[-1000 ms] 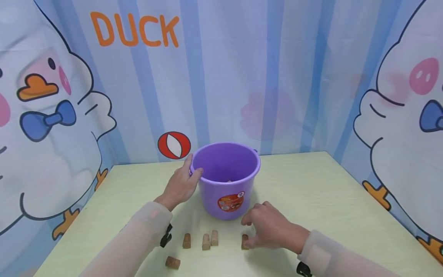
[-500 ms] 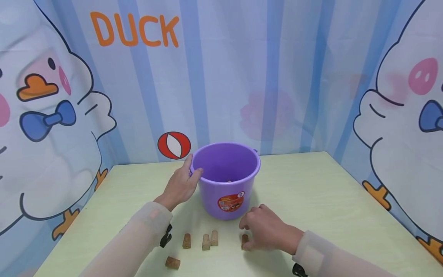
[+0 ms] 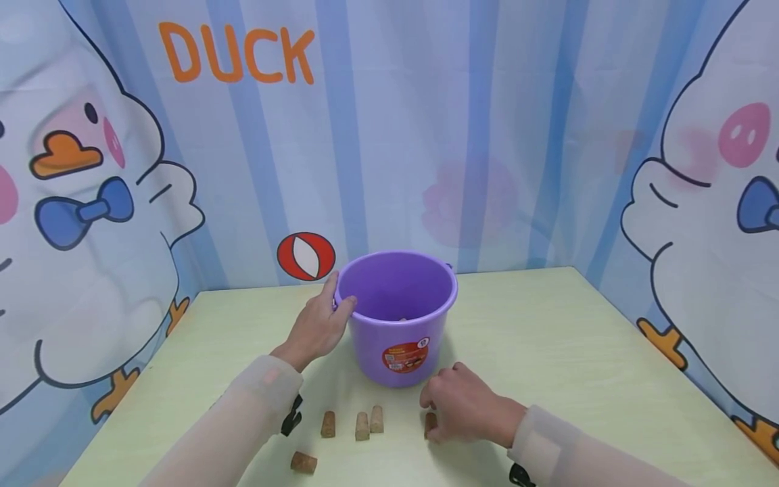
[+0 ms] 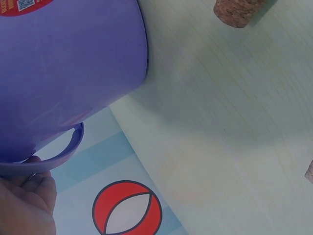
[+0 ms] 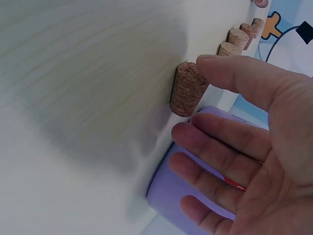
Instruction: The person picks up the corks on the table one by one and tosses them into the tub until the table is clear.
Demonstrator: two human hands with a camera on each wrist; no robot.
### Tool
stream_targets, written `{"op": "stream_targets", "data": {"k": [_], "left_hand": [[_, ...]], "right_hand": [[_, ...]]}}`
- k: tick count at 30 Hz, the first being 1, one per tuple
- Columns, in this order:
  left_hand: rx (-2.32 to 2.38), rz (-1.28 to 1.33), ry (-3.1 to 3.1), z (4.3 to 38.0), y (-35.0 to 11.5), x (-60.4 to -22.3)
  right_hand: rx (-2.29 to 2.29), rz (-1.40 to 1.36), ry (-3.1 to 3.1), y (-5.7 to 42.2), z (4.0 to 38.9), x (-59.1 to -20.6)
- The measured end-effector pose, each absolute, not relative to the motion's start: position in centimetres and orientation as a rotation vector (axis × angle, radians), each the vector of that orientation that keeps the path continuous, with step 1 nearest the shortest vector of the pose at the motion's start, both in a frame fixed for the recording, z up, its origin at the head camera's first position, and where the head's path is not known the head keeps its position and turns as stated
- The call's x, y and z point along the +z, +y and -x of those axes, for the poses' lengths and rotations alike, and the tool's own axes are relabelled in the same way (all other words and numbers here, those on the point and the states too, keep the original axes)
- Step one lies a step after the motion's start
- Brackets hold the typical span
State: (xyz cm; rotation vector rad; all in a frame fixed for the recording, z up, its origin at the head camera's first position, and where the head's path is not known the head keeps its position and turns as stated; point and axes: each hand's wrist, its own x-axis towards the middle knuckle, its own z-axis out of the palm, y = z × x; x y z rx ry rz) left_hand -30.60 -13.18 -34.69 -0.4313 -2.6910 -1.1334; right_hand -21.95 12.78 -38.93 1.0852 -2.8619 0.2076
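Note:
A purple bucket (image 3: pixel 398 345) stands upright on the table. My left hand (image 3: pixel 316 325) grips its left rim, thumb over the edge; in the left wrist view, fingers (image 4: pixel 41 188) curl under the band-like rim or handle (image 4: pixel 58 159). A brown cork (image 5: pixel 188 90) lies on the table just in front of the bucket. My right hand (image 3: pixel 462 406) reaches around this cork, its thumb at the near end and its fingertips by the far end. In the right wrist view the thumb overlaps the cork's edge, while the fingers look slightly apart from it.
More corks lie left of the right hand: one cork (image 3: pixel 376 419) beside another cork (image 3: pixel 362 426), a third cork (image 3: pixel 328 425), and a tipped cork (image 3: pixel 303 462) nearer me. A small tan bit shows inside the bucket. A printed curtain (image 3: pixel 389 135) backs the pale table (image 3: pixel 535 325).
My right hand has moved slightly left, its thumb and fingers coming closer around the cork. The left hand, bucket and other corks have stayed in place.

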Motion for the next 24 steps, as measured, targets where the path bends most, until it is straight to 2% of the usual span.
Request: {"op": "stream_targets", "data": {"k": [24], "left_hand": [[-1.158,0.422,-2.688,30.72,-13.13,-34.91]], "right_hand": [[0.229,-1.097,-2.918,12.64,22.06,-39.42]]}}
